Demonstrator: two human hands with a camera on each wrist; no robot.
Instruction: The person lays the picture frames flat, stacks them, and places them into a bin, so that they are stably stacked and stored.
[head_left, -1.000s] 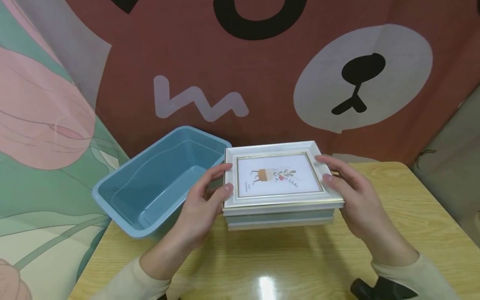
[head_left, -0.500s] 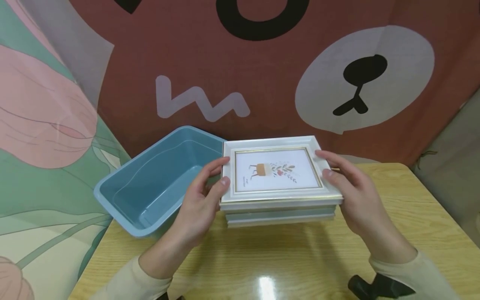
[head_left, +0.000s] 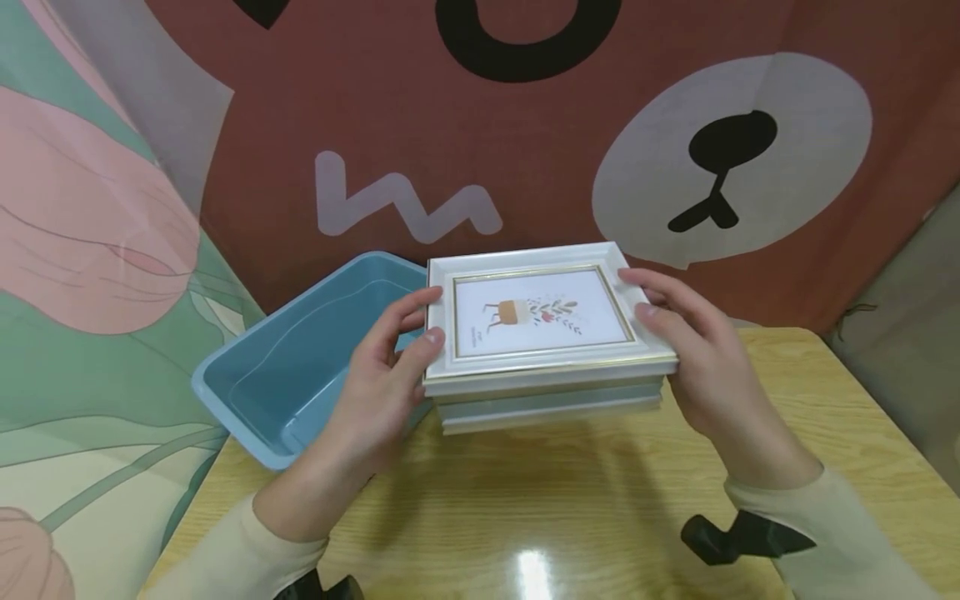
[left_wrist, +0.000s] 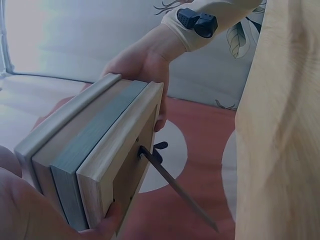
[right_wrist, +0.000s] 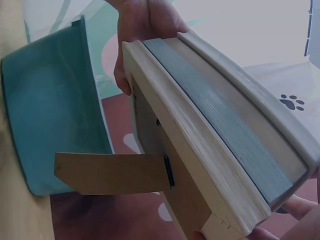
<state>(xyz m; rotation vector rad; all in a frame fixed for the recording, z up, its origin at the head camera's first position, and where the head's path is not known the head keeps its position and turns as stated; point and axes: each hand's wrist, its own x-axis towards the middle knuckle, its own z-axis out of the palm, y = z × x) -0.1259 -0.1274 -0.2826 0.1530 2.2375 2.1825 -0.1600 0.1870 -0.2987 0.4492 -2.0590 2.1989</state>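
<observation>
Both hands hold a stack of several picture frames above the wooden table. On top lies a white picture frame [head_left: 540, 312] with gold trim and a print of a plant in a legged pot. My left hand [head_left: 382, 379] grips the stack's left end, thumb at the upper edge. At the right end, my right hand [head_left: 701, 354] grips it with the thumb on the border. A blue-grey frame [right_wrist: 220, 117] shows lower in the stack. From the bottom frame's brown back a stand leg [right_wrist: 115, 172] sticks out, also visible in the left wrist view.
A blue plastic bin [head_left: 232, 425] stands open on the table at the left, partly behind the left hand and the stack. The wooden table [head_left: 525, 508] extends below and to the right. A printed bear cloth [head_left: 525, 150] hangs close behind.
Both hands have raised the frame stack and shifted it slightly left, so it overlaps the bin more in the head view. The grip looks the same and the bin stays in place.
</observation>
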